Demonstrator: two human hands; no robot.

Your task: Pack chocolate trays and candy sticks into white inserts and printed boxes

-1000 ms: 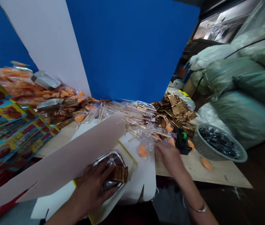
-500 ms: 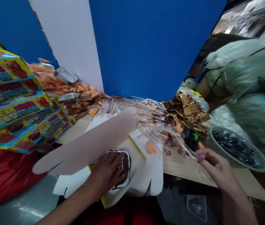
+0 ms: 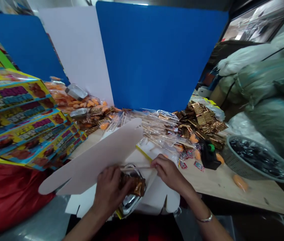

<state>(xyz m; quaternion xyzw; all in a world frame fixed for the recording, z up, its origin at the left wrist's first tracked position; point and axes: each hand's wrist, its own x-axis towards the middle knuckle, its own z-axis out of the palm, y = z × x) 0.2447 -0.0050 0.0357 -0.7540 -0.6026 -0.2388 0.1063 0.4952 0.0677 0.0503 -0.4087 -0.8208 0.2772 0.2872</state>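
Observation:
My left hand (image 3: pixel 109 189) is closed on a brown-gold foil packet (image 3: pixel 138 186), held over a shiny silver-rimmed tray (image 3: pixel 129 205). The tray lies in an opened cardboard box (image 3: pixel 94 160), its plain white inside facing up and one long flap raised at the left. My right hand (image 3: pixel 168 172) pinches the right end of a thin pale stick (image 3: pixel 142 168), which looks like wood in clear film. The stick crosses above the tray, its left end by my left fingers; whether they grip it too is hidden.
Clear-wrapped sticks (image 3: pixel 154 129) and gold foil packets (image 3: pixel 202 117) are heaped behind the box. A black tape dispenser (image 3: pixel 209 155) and a basket of dark packets (image 3: pixel 259 159) stand at the right. Printed boxes (image 3: pixel 18 117) are stacked left; tall blue panels (image 3: pixel 162 57) rise behind.
My right hand has come left from beside the tape dispenser to over the box, bringing the stick. My left hand, earlier down inside the tray, now holds the foil packet up. The view has tilted up slightly.

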